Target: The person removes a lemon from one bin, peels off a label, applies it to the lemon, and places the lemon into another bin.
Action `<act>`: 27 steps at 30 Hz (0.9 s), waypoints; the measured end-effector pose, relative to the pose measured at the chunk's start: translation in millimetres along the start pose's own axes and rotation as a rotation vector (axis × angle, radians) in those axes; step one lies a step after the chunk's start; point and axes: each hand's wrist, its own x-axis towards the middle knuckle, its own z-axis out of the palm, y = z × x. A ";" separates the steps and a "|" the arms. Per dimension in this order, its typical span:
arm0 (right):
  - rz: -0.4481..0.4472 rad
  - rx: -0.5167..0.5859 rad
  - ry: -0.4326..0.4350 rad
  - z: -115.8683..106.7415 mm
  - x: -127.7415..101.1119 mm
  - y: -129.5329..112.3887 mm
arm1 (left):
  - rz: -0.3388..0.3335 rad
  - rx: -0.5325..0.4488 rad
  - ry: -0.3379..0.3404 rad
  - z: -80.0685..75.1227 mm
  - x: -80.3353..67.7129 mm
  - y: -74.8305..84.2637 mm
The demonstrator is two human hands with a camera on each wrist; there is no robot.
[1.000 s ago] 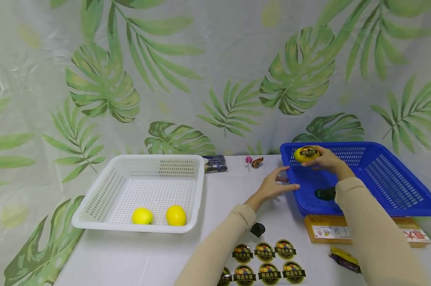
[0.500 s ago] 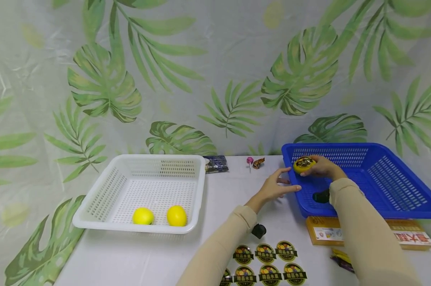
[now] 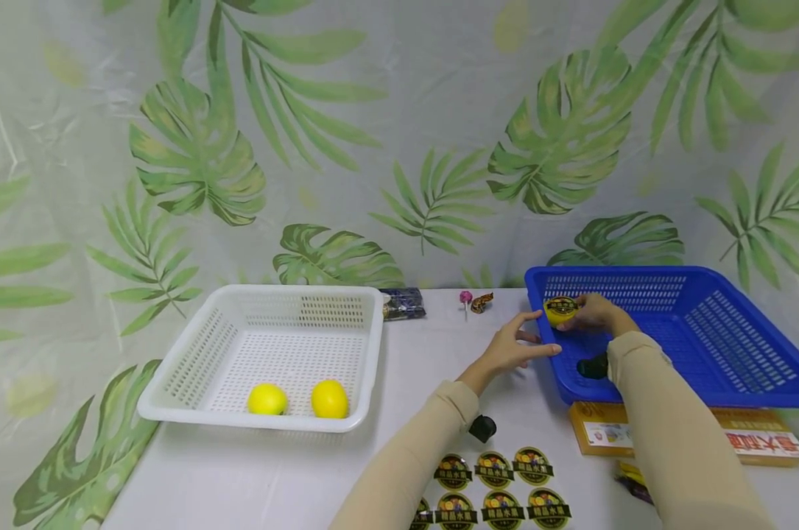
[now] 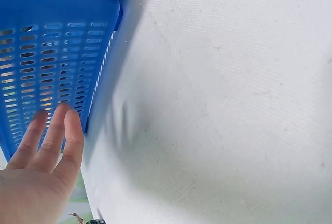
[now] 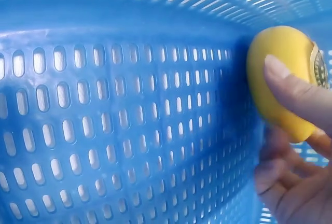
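Observation:
In the head view, my right hand (image 3: 596, 313) holds a yellow lemon (image 3: 557, 316) low inside the left end of the blue basket (image 3: 737, 283). A round black-and-gold sticker (image 3: 562, 306) is on the fruit. Thumb and fingers grip the lemon (image 5: 277, 73) beside the slotted wall in the right wrist view. My left hand (image 3: 505, 347) is outside the basket's left end, thumb and fingertips at the rim. Its fingers (image 4: 52, 141) look straight in the left wrist view and hold nothing.
A white basket (image 3: 253, 421) with two lemons (image 3: 267, 399) stands left. A sticker sheet (image 3: 498, 487) lies in front. An orange box (image 3: 598, 433) is against the blue basket's front. A lollipop (image 3: 465, 297) and dark packet (image 3: 403, 303) lie at the back.
My right hand has lowered the lemon from near the rim height down into the blue basket, and the sticker has tilted. My left hand has stayed at the rim. The head view has shifted slightly.

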 end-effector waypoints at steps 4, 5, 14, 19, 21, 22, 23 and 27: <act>0.005 0.006 0.037 0.3 0.0 3.6 | 0.000 0.002 0.001 0.0 -0.6 -0.5; 0.004 0.020 0.033 0.3 0.5 5.3 | 0.001 0.003 0.001 -0.1 -0.5 -0.6; -0.031 0.189 -0.097 -3.1 -0.4 15.9 | -0.013 0.015 -0.003 -0.2 -1.3 0.6; -0.034 0.186 -0.100 -6.3 -3.4 16.2 | -0.014 0.026 -0.007 -0.4 -2.0 1.7; -0.041 0.150 -0.091 -8.6 -5.7 16.5 | -0.015 0.030 -0.005 -0.5 -2.0 1.4; -0.042 0.133 -0.083 -10.0 -7.6 16.4 | -0.016 0.032 -0.004 -0.5 -2.1 1.3; -0.044 0.111 -0.073 -11.5 -9.1 16.6 | -0.016 0.036 -0.004 -0.3 -2.0 1.0; -0.055 0.060 -0.029 -17.9 -15.8 16.5 | -0.013 0.058 -0.005 0.2 -2.3 0.9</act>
